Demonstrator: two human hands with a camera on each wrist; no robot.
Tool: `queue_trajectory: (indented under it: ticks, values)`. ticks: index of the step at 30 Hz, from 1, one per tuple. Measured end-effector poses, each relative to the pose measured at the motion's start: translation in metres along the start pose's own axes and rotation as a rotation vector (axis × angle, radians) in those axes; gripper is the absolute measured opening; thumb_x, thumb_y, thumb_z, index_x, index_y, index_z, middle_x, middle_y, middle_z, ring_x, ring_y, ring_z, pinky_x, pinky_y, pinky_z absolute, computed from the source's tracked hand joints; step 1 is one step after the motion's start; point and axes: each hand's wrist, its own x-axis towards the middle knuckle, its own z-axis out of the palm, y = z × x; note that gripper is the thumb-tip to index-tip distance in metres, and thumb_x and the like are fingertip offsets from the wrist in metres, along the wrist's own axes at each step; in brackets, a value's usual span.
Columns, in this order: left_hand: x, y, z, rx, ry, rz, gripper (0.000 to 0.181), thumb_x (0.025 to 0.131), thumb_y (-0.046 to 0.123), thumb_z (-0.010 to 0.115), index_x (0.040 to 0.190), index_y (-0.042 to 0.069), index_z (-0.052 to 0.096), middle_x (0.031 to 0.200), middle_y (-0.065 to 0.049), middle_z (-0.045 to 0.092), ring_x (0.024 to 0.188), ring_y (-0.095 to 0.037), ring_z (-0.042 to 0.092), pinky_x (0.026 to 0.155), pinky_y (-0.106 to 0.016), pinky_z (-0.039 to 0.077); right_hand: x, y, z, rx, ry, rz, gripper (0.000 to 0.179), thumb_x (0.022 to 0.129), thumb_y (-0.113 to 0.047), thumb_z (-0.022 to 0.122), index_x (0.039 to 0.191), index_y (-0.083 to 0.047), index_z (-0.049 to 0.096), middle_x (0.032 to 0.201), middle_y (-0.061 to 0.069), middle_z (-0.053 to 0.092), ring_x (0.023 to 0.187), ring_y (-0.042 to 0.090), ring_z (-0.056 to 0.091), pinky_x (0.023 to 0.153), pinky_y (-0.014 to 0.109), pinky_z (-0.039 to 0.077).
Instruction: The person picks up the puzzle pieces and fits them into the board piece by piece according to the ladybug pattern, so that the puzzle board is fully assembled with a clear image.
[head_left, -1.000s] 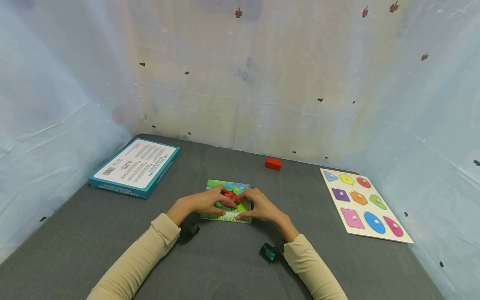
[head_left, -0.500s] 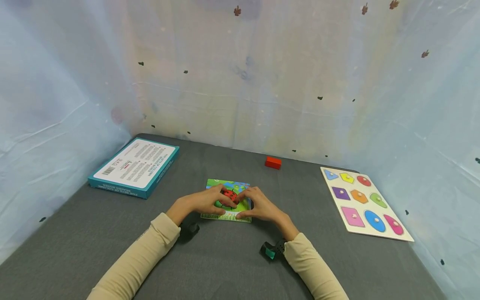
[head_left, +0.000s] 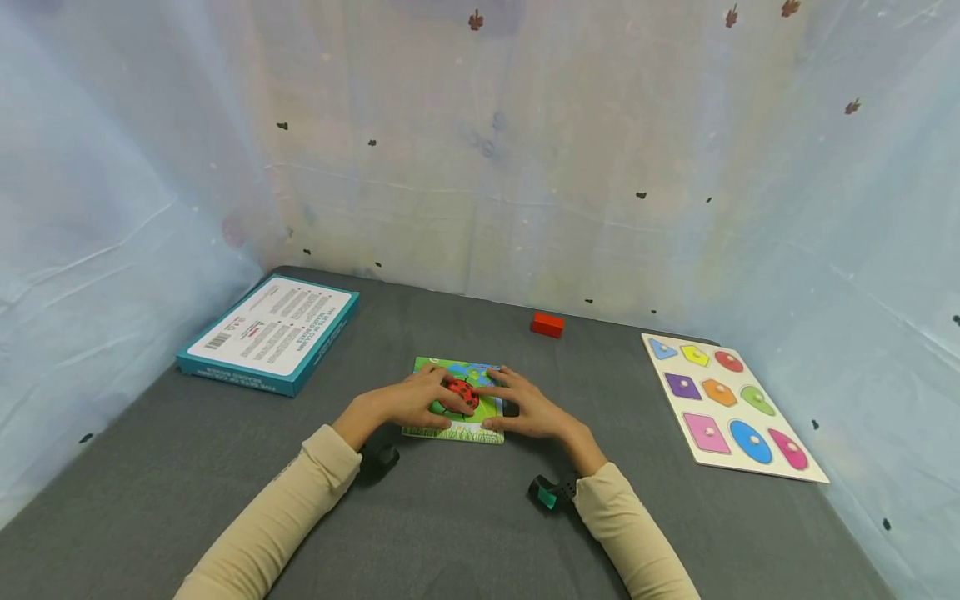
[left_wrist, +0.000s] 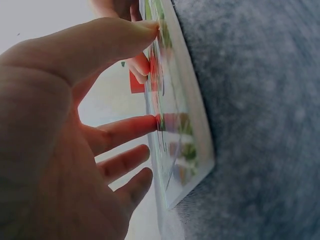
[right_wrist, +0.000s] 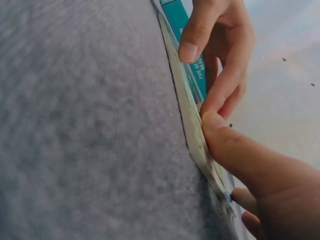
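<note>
A thin picture puzzle [head_left: 459, 433] with a red ladybug on green grass lies flat on the grey table in the head view. My left hand [head_left: 408, 404] rests over its left part, thumb and index fingertip touching the surface in the left wrist view, the other fingers loosely bent. On the right part, my right hand [head_left: 534, 411] has its fingers spread over the picture. Its thumb [right_wrist: 215, 127] touches the near edge of the puzzle in the right wrist view. Neither hand curls round anything. The ladybug is partly hidden by the left fingers.
A teal box [head_left: 262, 333] with a white printed label lies at the back left. A red block [head_left: 547, 325] stands near the far edge. At the right lies a white board [head_left: 697, 400] with colourful knobbed shapes. A pale curtain [head_left: 480, 192] hangs behind the table.
My right hand has shifted slightly right and spread its fingers, moving away from the left hand. The left hand stays in the same place, and more of the ladybug shows.
</note>
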Motion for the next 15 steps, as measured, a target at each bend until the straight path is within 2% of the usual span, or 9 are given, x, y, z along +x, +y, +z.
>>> queue_trajectory:
  ticks: [4, 15]
  values:
    - [-0.0003, 0.0006, -0.0003, 0.034, 0.0, -0.02, 0.034, 0.088, 0.029, 0.065, 0.122, 0.033, 0.062, 0.132, -0.011, 0.044, 0.121, -0.033, 0.033, 0.093, -0.055, 0.034, -0.0006, -0.0006, -0.0002, -0.002, -0.013, 0.008, 0.054, 0.089, -0.032, 0.063, 0.138, -0.014, 0.048, 0.151, 0.018, 0.025, 0.139, 0.042, 0.01, 0.104, 0.063, 0.016]
    - [-0.0029, 0.0026, -0.0012, 0.027, -0.025, -0.037, 0.038, 0.088, 0.031, 0.065, 0.125, 0.034, 0.06, 0.135, -0.012, 0.041, 0.12, -0.034, 0.034, 0.093, -0.055, 0.034, -0.0023, -0.0059, -0.0012, -0.015, -0.028, 0.032, 0.053, 0.09, -0.034, 0.061, 0.138, -0.016, 0.047, 0.151, 0.017, 0.023, 0.138, 0.043, 0.013, 0.104, 0.064, 0.015]
